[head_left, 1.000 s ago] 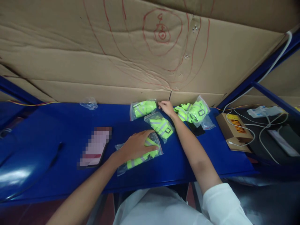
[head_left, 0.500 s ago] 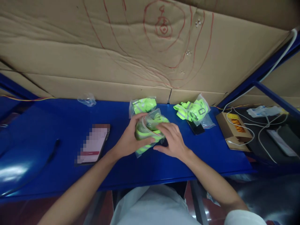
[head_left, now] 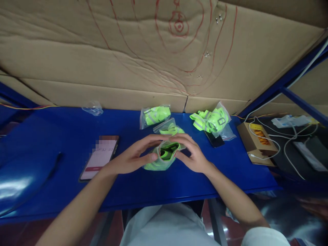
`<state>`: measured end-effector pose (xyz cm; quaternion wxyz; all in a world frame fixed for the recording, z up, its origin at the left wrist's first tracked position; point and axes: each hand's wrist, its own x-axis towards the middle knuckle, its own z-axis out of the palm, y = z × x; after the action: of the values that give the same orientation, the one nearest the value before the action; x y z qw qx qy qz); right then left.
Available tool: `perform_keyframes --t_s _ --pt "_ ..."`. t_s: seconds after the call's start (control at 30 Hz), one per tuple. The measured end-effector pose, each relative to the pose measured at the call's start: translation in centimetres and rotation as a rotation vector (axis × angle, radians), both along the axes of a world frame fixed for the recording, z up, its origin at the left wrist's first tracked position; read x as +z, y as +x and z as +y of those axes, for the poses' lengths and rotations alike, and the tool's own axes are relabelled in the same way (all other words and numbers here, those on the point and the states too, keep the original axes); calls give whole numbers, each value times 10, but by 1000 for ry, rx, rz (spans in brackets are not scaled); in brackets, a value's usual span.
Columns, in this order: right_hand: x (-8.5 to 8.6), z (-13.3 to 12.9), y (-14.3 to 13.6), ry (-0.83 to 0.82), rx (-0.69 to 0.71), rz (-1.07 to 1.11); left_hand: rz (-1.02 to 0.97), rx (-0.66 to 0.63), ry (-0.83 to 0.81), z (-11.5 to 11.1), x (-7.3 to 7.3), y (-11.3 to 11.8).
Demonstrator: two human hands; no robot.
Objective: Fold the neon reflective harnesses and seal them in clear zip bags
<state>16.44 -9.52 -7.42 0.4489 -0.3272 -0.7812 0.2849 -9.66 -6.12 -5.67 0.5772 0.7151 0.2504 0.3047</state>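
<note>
Head view: left hand (head_left: 135, 153) and right hand (head_left: 194, 158), fingers half-curled, grip the gaping bag (head_left: 159, 166) between them over the table (head_left: 133, 193); an uneven tug could split it, spilling the neon strap (head_left: 169, 149).

Around the open bag (head_left: 157, 165), a bagged neon bundle (head_left: 172, 130) blocks 12 o'clock, a looser bundle (head_left: 215, 120) 2 o'clock and a phone (head_left: 104, 153) 9 o'clock; passage lies over the blue table (head_left: 153, 191) toward 6 o'clock.

The bagged straps (head_left: 156, 115) are lime green with grey stripes.
</note>
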Motion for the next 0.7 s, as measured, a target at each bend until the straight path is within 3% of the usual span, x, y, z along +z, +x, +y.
perform_keyframes --t_s 0.13,0.23,0.33,0.43,0.53,0.7 --pt "-5 -2 -5 12 -123 86 -11 151 19 2 -5 5" --pt "-3 3 2 -31 -26 72 -46 302 -63 6 -12 13" --pt "5 12 19 -70 93 -34 -116 368 -198 9 -22 25" --pt "7 20 36 -158 123 -89 -197 356 -372 8 -30 36" --pt "-5 23 40 -336 90 -55 -122 273 -471 3 -36 40" --pt "-37 18 29 -646 22 112 25 113 -329 5 -46 36"
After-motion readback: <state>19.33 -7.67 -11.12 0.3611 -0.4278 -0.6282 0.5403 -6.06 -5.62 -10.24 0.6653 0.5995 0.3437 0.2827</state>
